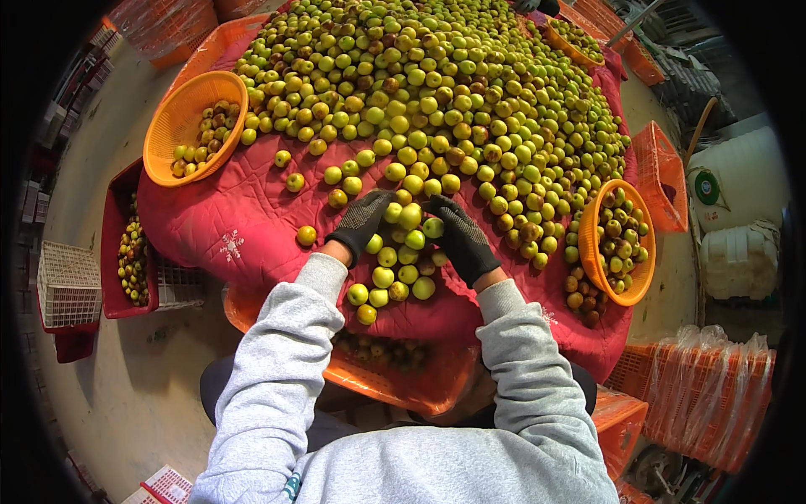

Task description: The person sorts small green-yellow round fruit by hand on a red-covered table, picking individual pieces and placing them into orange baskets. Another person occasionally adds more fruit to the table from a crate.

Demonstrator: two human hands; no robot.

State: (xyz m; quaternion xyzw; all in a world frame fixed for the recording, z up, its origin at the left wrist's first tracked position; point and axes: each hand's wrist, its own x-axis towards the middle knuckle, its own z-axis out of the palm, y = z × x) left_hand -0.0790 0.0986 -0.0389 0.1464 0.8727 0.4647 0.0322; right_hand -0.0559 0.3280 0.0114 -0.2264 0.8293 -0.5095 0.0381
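Note:
Both my hands wear dark gloves with dotted backs and reach onto a red quilted cloth (264,208) under a large heap of green and brown-blotched jujubes (415,75). My left hand (362,223) curves inward, its fingertips at the edge of a small cluster of fruit. Opposite it, my right hand (463,236) bends around the cluster's other side, its fingers against a green jujube (433,227). Between the hands lie loose jujubes (409,216), and more (383,277) trail toward me. The undersides of my fingers are hidden.
Orange baskets with fruit stand at left (157,132) and right (648,252). Below the cloth's front edge sits an orange crate (403,384) with fruit. A red crate (153,277) holds browner fruit. Plastic-wrapped orange crates (699,390) stand right. Another person's gloved hand (527,6) shows at the far edge.

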